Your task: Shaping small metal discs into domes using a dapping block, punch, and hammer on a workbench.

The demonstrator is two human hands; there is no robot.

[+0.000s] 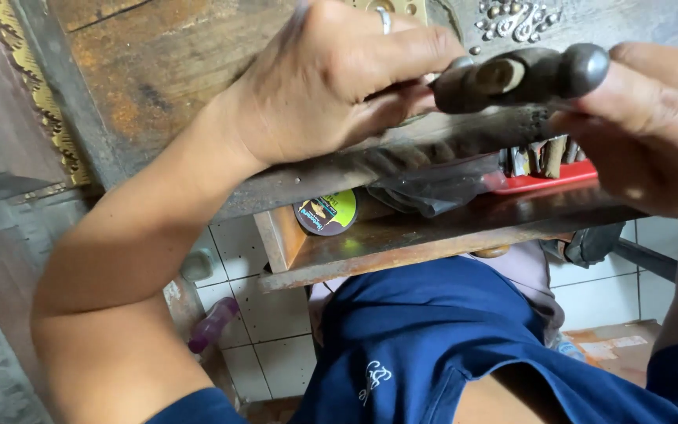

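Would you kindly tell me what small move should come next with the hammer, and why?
Probably lower the hammer onto the workbench. Both the left hand and right hand grip it in mid-air by the bench edge, so neither is free.

Dull, dark metal hammer head (521,77); rough, rust-stained wooden bench (158,71); glossy red plastic tray (547,183).

Two hands: left hand (339,78), right hand (653,133). One hammer head (519,74). One ring (384,20). One round tin (326,212). One red tray (547,182). One purple bottle (212,324) on floor.
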